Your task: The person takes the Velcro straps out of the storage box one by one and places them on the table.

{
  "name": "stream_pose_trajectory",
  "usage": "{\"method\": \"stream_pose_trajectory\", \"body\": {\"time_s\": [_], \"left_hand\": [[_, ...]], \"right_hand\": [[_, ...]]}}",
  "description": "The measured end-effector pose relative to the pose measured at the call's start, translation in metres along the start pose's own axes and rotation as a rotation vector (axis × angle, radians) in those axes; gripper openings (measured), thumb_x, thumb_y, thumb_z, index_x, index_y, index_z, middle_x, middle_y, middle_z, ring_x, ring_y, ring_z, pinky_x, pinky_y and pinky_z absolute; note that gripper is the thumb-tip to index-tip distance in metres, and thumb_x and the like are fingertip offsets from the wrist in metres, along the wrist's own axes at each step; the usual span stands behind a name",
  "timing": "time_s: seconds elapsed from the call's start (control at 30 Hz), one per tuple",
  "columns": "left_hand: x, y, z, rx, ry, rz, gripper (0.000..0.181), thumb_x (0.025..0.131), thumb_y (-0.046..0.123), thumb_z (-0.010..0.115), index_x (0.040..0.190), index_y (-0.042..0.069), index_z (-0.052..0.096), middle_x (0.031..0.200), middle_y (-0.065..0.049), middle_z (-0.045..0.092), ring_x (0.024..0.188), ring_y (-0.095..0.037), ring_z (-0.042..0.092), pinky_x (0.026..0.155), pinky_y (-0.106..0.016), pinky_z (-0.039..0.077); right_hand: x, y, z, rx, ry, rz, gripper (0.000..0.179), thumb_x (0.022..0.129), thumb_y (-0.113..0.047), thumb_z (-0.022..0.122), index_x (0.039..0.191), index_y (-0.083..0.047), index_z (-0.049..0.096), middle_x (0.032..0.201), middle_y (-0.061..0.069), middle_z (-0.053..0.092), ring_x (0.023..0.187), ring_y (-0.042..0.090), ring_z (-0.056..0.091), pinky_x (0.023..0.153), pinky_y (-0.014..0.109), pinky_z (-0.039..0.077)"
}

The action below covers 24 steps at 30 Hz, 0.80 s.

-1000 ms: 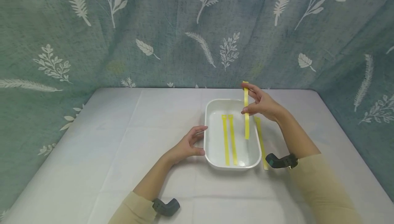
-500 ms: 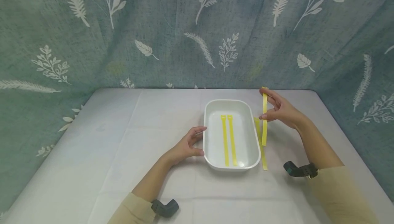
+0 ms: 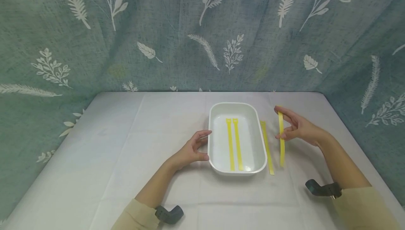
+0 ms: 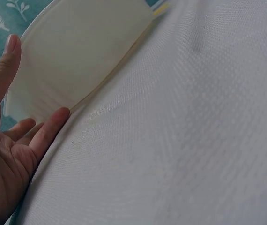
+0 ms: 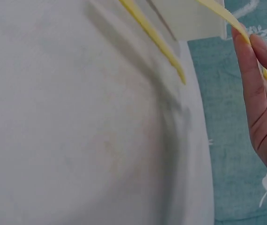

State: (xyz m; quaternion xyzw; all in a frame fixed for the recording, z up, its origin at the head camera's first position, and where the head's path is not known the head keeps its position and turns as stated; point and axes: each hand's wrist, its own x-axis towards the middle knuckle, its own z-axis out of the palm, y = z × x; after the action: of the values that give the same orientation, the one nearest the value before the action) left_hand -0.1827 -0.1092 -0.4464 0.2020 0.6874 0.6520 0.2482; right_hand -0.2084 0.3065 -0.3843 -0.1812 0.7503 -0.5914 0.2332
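Observation:
A white tray (image 3: 212, 117) stands on the table, with two flat yellow cable ties (image 3: 237, 145) side by side in it; each has a slotted head at the far end. My left hand (image 3: 191, 151) rests against the tray's left side, fingers and thumb spread and touching its wall (image 4: 77, 61). To the right of the tray, my right hand (image 3: 302, 128) pinches another yellow cable tie (image 3: 282, 145), which hangs down above the table. In the right wrist view, thumb and finger meet on this strap (image 5: 225, 14). A further yellow cable tie (image 3: 267, 149) lies along the tray's right side.
A white cloth (image 3: 152, 173) covers the table. Behind it hangs a blue-green curtain (image 3: 177, 58) with white leaf prints, which also runs along both sides. A dark wrist camera (image 3: 324, 189) sits on the right forearm and another wrist camera (image 3: 169, 214) on the left.
My right hand has moved from over the tray to its right and lowered, still pinching the cable tie. The left hand and tray have stayed in place.

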Motion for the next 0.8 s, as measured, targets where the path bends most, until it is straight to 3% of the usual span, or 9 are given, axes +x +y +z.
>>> {"method": "stream_pose_trajectory", "body": {"time_s": [0.2, 0.4, 0.6, 0.8], "left_hand": [[0.000, 0.002, 0.000, -0.015, -0.005, 0.010, 0.083, 0.076, 0.007, 0.078, 0.143, 0.025, 0.031, 0.155, -0.004, 0.017, 0.144, -0.031, 0.015, 0.097, -0.040, 0.048], [-0.002, 0.001, 0.000, -0.016, -0.010, 0.008, 0.083, 0.076, 0.008, 0.077, 0.143, 0.026, 0.031, 0.155, -0.003, 0.017, 0.144, -0.030, 0.015, 0.097, -0.039, 0.048], [-0.001, -0.001, -0.001, -0.004, -0.014, 0.016, 0.083, 0.077, 0.007, 0.077, 0.143, 0.025, 0.031, 0.155, -0.002, 0.018, 0.144, -0.029, 0.016, 0.098, -0.039, 0.047], [-0.001, -0.001, -0.001, 0.014, -0.004, 0.010, 0.082, 0.077, 0.009, 0.078, 0.142, 0.027, 0.032, 0.156, -0.002, 0.017, 0.144, -0.029, 0.016, 0.099, -0.039, 0.046]], "right_hand": [[-0.009, 0.009, 0.002, -0.028, -0.024, 0.034, 0.099, 0.079, 0.006, 0.067, 0.152, -0.011, 0.002, 0.157, 0.017, -0.009, 0.090, 0.029, 0.069, 0.079, 0.029, 0.057], [-0.008, 0.021, 0.008, -0.028, 0.005, 0.060, 0.099, 0.077, 0.005, 0.070, 0.152, -0.010, 0.006, 0.158, 0.017, -0.004, 0.080, 0.023, 0.068, 0.076, 0.031, 0.058], [-0.005, 0.029, 0.011, -0.047, 0.045, 0.080, 0.099, 0.076, 0.005, 0.072, 0.151, -0.007, 0.009, 0.158, 0.019, 0.001, 0.068, 0.014, 0.060, 0.068, 0.023, 0.055], [-0.002, 0.034, 0.013, -0.090, 0.077, 0.094, 0.101, 0.073, 0.004, 0.074, 0.151, -0.005, 0.010, 0.157, 0.021, 0.003, 0.066, 0.010, 0.057, 0.061, 0.020, 0.051]]}}
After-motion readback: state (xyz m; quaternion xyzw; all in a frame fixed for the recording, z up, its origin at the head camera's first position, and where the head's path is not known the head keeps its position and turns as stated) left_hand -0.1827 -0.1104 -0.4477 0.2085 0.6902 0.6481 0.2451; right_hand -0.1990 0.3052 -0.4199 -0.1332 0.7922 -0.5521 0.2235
